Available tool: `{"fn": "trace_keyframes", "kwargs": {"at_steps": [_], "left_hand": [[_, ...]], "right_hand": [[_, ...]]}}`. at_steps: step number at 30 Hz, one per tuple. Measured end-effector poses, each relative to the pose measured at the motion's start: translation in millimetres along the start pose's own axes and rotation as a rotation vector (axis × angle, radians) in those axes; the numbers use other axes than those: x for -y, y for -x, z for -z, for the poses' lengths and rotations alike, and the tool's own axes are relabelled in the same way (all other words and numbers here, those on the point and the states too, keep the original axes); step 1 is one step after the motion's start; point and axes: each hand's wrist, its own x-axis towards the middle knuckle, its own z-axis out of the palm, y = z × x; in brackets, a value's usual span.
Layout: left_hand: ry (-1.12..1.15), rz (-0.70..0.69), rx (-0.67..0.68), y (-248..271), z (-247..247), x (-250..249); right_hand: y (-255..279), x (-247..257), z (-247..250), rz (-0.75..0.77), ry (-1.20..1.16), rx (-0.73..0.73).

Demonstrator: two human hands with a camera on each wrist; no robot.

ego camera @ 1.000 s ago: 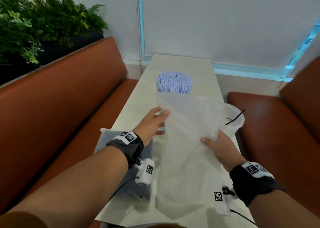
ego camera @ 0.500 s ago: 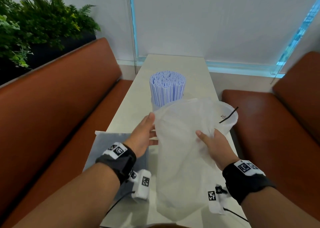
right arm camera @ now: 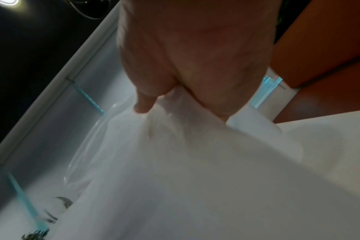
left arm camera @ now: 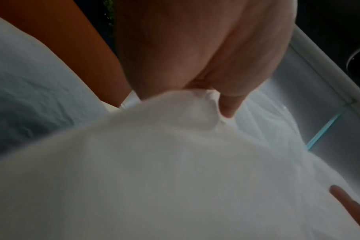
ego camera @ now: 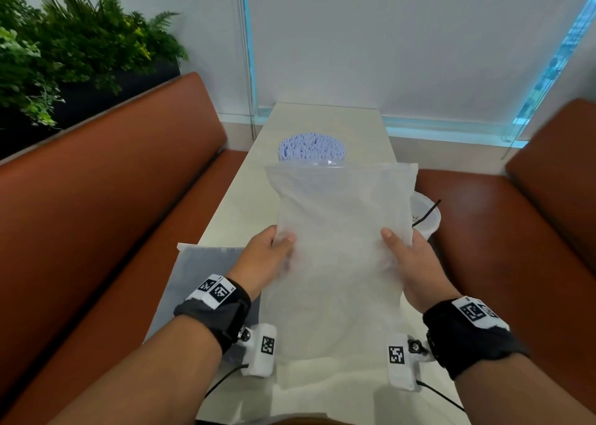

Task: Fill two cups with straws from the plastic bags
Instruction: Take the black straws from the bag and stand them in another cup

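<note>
**Straws fill one cup; an emptied bag hangs between both hands**

Straws [ego camera: 312,148], pale purple and packed tight, stand upright in a cup at upper centre of the head view, on the far part of the table [ego camera: 238,198]. In front of them, the frosted plastic bag [ego camera: 338,247] is held up flat and looks empty. The left hand [ego camera: 266,256] pinches its left edge, thumb in front and fingers behind; the right hand [ego camera: 408,260] grips the right edge the same way. Right of centre, partly hidden by the bag, sits a second cup [ego camera: 425,218] holding a single black straw [ego camera: 427,213].

Risks, as I judge them: the bag hangs close to both cups, so swinging it aside could brush the light second cup and tip it, or flick the lone straw out. The limp film could also slip from a thumb pinch.

The table is long, narrow and pale. A grey bag [ego camera: 200,276] lies flat at lower left. Brown bench seats [ego camera: 113,214] run along both sides, green plants [ego camera: 64,43] fill the upper left, and a white blind covers the window.
</note>
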Motion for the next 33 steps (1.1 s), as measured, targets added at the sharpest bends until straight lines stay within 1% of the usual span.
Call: {"fn": "trace_keyframes", "kwargs": {"at_steps": [2, 3, 4, 6, 7, 8, 11, 12, 14, 15, 16, 17, 18, 19, 20, 21, 22, 23, 24, 25, 26, 27, 29, 30, 32, 33], "left_hand": [[0.013, 0.003, -0.001, 1, 3, -2], [0.041, 0.012, 0.014, 1, 6, -2], [0.07, 0.034, 0.063, 2, 9, -3], [0.083, 0.077, 0.216, 5, 15, -2], [0.098, 0.078, 0.258, 6, 18, -3], [0.134, 0.061, 0.257, 6, 21, -6], [0.268, 0.029, 0.184, 4, 32, -20], [0.27, 0.028, 0.159, 4, 34, -26], [0.226, 0.02, 0.088, 6, 36, -31], [0.25, 0.027, 0.059, 5, 35, -32], [0.273, 0.014, 0.018, 4, 34, -34], [0.354, 0.027, 0.016, 3, 32, -33], [0.465, 0.076, 0.052, 2, 32, -32], [0.552, 0.161, 0.096, 5, 32, -32], [0.569, 0.252, 0.149, 7, 32, -30], [0.515, 0.292, 0.218, 8, 30, -26], [0.424, 0.284, 0.254, 10, 27, -23], [0.339, 0.242, 0.254, 10, 23, -21], [0.288, 0.194, 0.195, 10, 23, -20], [0.282, 0.162, 0.12, 7, 23, -20], [0.294, 0.139, 0.058, 5, 25, -21], [0.315, 0.111, 0.024, 3, 27, -21], [0.306, 0.078, 0.011, 1, 28, -21], [0.273, 0.062, 0.004, 2, 28, -20], [0.216, 0.021, -0.018, 3, 26, -16], [0.189, -0.001, -0.028, 3, 26, -14]], "right_hand": [[5, 6, 6, -0.094, 0.024, 0.201], [7, 9, 9, -0.125, 0.046, 0.262], [7, 11, 13, -0.138, 0.045, 0.263], [7, 16, 19, -0.113, -0.006, 0.186], [7, 17, 21, -0.094, -0.02, 0.168], [8, 19, 22, -0.081, -0.012, 0.164], [11, 22, 19, -0.071, 0.032, 0.17], [10, 25, 17, -0.077, 0.026, 0.192], [10, 33, 12, -0.145, -0.102, 0.238], [10, 37, 10, -0.15, -0.177, 0.237], [9, 41, 9, -0.117, -0.228, 0.216], [10, 44, 7, -0.069, -0.249, 0.194], [11, 46, 7, -0.025, -0.25, 0.184], [11, 46, 6, 0.012, -0.247, 0.174], [11, 47, 6, 0.041, -0.232, 0.157], [11, 47, 5, 0.056, -0.206, 0.133], [10, 45, 5, 0.064, -0.182, 0.097], [9, 45, 6, 0.06, -0.17, 0.055], [8, 44, 7, 0.036, -0.182, 0.031], [9, 44, 7, -0.006, -0.211, 0.041], [9, 42, 9, -0.065, -0.215, 0.058], [10, 39, 11, -0.145, -0.206, 0.091], [10, 31, 13, -0.336, -0.163, 0.21], [11, 28, 13, -0.392, -0.103, 0.28], [11, 26, 13, -0.443, 0.001, 0.394], [11, 26, 14, -0.467, 0.002, 0.434]]}}
